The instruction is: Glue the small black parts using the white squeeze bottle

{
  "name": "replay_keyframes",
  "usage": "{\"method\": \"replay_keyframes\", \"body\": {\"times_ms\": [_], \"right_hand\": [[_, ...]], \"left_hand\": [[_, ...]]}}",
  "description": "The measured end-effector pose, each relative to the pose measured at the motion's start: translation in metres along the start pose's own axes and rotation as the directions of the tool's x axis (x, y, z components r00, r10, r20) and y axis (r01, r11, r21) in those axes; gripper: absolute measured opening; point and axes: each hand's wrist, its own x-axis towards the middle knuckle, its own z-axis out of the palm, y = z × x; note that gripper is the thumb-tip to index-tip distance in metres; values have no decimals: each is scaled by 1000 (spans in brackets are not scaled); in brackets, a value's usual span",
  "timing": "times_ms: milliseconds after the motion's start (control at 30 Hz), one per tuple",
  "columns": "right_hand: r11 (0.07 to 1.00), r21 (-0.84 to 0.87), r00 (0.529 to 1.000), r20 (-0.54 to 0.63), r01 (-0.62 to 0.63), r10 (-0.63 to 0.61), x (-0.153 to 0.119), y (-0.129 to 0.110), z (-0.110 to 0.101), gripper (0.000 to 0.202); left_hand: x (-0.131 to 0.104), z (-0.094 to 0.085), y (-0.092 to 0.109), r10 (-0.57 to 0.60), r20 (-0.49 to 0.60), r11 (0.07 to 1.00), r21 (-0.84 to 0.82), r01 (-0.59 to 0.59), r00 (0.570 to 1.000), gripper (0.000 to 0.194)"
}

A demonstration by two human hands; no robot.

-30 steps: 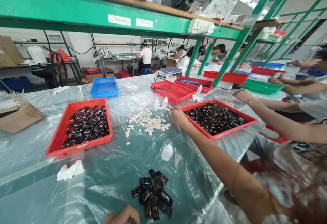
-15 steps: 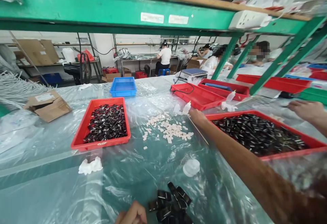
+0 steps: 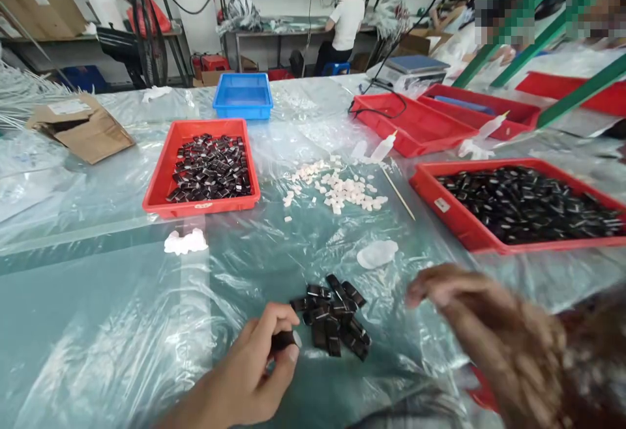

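Between the thumb and fingers of my left hand (image 3: 264,357) is a small black block (image 3: 282,340), gripped just left of a loose pile of similar black blocks (image 3: 337,318). My right hand (image 3: 469,311) hovers to the right of that pile, smeared by motion. Whether it holds anything cannot be made out. Beyond the pile lies a clear round lid-like disc (image 3: 377,255). Farther back, small white pieces (image 3: 347,191) are scattered on the plastic sheet. A thin pale stick (image 3: 398,194) and a small translucent bottle with a pointed nozzle (image 3: 383,148) lie beside them.
A red tray (image 3: 201,207) of black blocks stands at left, another red tray (image 3: 489,236) of black pieces at right. Behind are a blue tray (image 3: 243,111), more red trays (image 3: 405,145) and a scale (image 3: 415,67). Crumpled white tissue (image 3: 186,242) lies left. People sit in the background.
My right hand has moved back from beside the stick and bottle toward the black pile. My left hand now shows fully, with a black block. The camera has tilted down.
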Motion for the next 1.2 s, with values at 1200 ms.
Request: {"method": "replay_keyframes", "body": {"times_ms": [1200], "right_hand": [[995,13,980,-171,-96,97,-103,-47,130,27]], "left_hand": [[-10,27,22,245,-35,928,-282,-245,969,19]]}}
